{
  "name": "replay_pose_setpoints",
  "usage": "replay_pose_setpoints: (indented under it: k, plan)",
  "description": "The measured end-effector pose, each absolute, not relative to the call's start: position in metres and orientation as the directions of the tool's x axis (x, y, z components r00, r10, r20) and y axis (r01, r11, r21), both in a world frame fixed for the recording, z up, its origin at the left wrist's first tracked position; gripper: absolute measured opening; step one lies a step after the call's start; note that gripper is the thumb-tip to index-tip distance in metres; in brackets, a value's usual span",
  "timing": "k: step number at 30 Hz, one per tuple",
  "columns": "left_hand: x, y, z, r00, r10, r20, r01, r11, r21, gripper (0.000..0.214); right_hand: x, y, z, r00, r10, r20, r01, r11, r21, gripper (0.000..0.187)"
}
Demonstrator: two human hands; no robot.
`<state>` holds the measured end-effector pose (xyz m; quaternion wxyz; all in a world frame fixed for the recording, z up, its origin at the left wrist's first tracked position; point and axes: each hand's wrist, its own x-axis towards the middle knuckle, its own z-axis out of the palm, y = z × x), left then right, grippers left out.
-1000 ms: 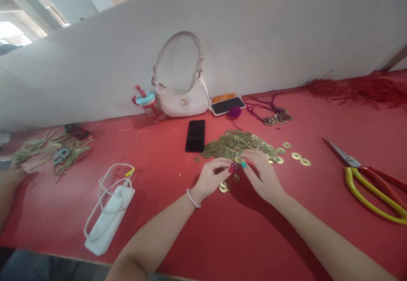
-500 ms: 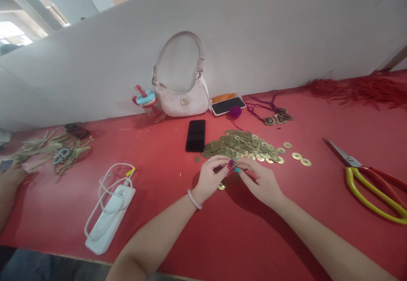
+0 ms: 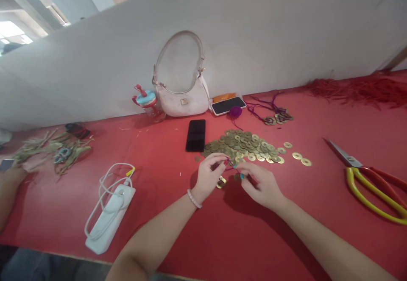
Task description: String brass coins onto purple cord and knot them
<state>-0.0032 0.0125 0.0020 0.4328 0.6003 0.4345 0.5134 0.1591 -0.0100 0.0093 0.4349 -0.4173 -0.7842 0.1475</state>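
My left hand (image 3: 210, 177), with a pink bead bracelet at the wrist, pinches a thin purple cord (image 3: 229, 169) between thumb and fingers. Opposite it is my right hand (image 3: 261, 185), its index fingertip at the cord and its thumb a little apart from it. Brass coins with holes (image 3: 221, 182) hang or lie just below my left fingers; which of the two I cannot tell. A heap of similar coins (image 3: 243, 142) spreads right behind both hands. Finger shadows and fingertips partly hide the cord.
Large scissors (image 3: 351, 162) lie right. Behind the coins are a black phone (image 3: 196, 135), white-edged phone (image 3: 228, 106), purple yarn ball (image 3: 235, 112), corded coins (image 3: 278, 116), handbag (image 3: 182, 101) and cup (image 3: 151, 105). A white power strip (image 3: 111, 221) lies left, near another person's hand (image 3: 12, 179).
My hands have drawn slightly apart, left hand leftward. My right thumb has moved away from its index fingertip, and a bit of purple cord now shows between the hands.
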Motion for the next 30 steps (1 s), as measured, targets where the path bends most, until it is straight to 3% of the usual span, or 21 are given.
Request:
replay_pose_setpoints:
  k: [6,11,25,30]
  plan:
    - [-0.003,0.013,0.002,0.126,0.961,0.247,0.064,-0.256,0.965,0.010,0.160,-0.010,0.009,-0.368,0.838,0.403,0.472,0.542,-0.696,0.031]
    - [-0.003,0.010,0.005,0.237,0.939,0.249,0.079,-0.274,0.958,0.010,0.162,-0.005,0.006,-0.273,0.908,0.318,0.453,0.413,-0.790,0.033]
    - [-0.001,0.008,0.007,0.257,0.945,0.202,0.113,-0.237,0.965,0.014,0.164,0.004,0.000,-0.216,0.850,0.481,0.491,0.520,-0.699,0.011]
    - [0.001,0.006,0.002,0.250,0.968,0.000,0.126,-0.032,0.992,0.023,0.164,0.005,0.000,-0.194,0.857,0.477,0.499,0.505,-0.704,0.011]
